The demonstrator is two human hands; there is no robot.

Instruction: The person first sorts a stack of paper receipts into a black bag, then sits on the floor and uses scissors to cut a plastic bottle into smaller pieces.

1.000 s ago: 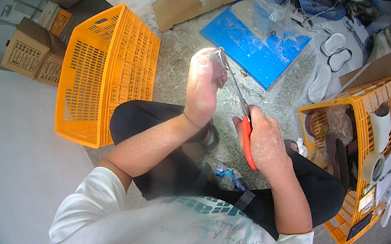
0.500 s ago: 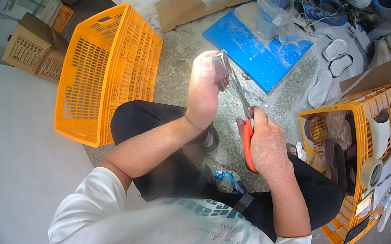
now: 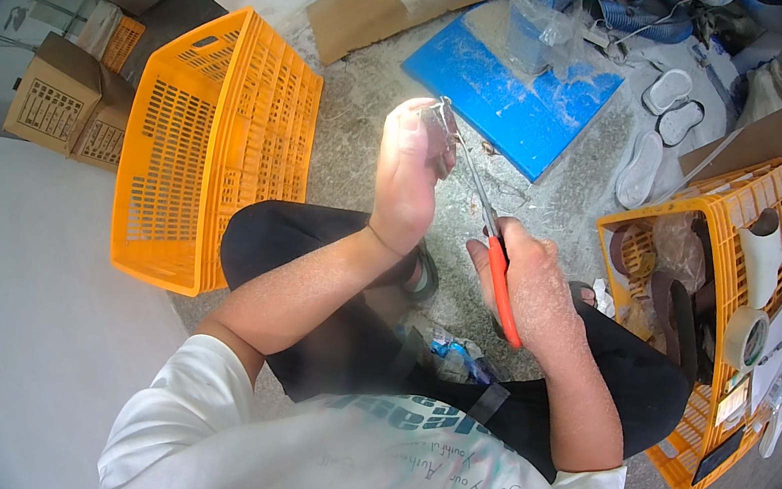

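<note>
My right hand (image 3: 536, 292) is closed round the red handles of a pair of long-bladed scissors (image 3: 507, 307), whose blades slant up and left. Their tip reaches a small clear, shiny piece (image 3: 442, 117) at the fingers of my left hand (image 3: 410, 161). That hand is raised in front of me with its fingers curled round the piece, which looks like thin transparent plastic. Its exact kind is too small to make out, and the fingers hide part of it. Both hands are above the gap between my bent knees.
A tall orange crate (image 3: 216, 148) stands at my left. On my right, another orange crate (image 3: 720, 208) holds assorted items, with a tape roll (image 3: 746, 336) and a phone (image 3: 718, 455) on its side. Ahead lie a dusty blue board (image 3: 494, 93), cardboard (image 3: 397, 3) and white shoe soles (image 3: 639, 170).
The scissors' red handles have come closer together, and the blades now look closed. My left hand has barely moved.
</note>
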